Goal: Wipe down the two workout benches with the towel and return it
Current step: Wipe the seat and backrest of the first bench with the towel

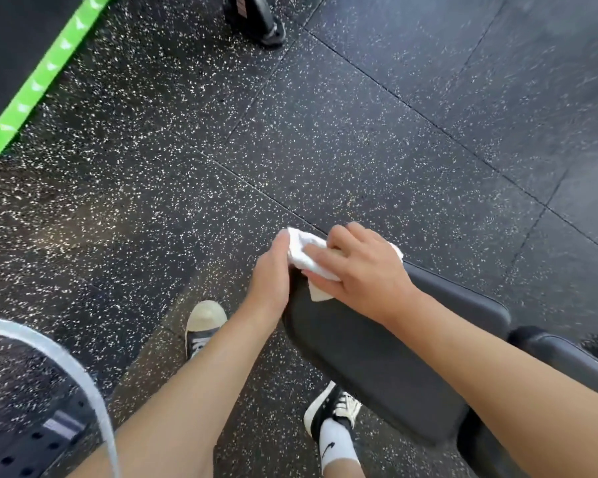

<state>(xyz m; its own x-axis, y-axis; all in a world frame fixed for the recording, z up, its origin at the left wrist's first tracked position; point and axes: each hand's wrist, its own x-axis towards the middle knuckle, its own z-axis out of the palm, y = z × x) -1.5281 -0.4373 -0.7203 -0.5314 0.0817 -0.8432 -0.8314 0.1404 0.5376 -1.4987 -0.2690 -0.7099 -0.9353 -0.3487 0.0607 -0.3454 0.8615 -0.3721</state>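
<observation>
A black padded workout bench point(366, 360) runs from the lower right toward the middle of the head view. A white towel point(308, 258) lies bunched over the bench's far end. My right hand point(363, 270) presses flat on top of the towel, fingers spread over it. My left hand point(273, 274) grips the towel's left edge at the bench's left side. A second pad section point(567, 357) of the bench shows at the right edge. No second bench is clearly visible.
Speckled black rubber floor tiles point(325, 150) surround the bench. A black platform with a green edge stripe point(45, 74) sits top left. Dark equipment feet point(256, 19) stand at the top centre. A perforated black frame and white cable point(49, 408) are bottom left. My shoes point(204, 326) stand beside the bench.
</observation>
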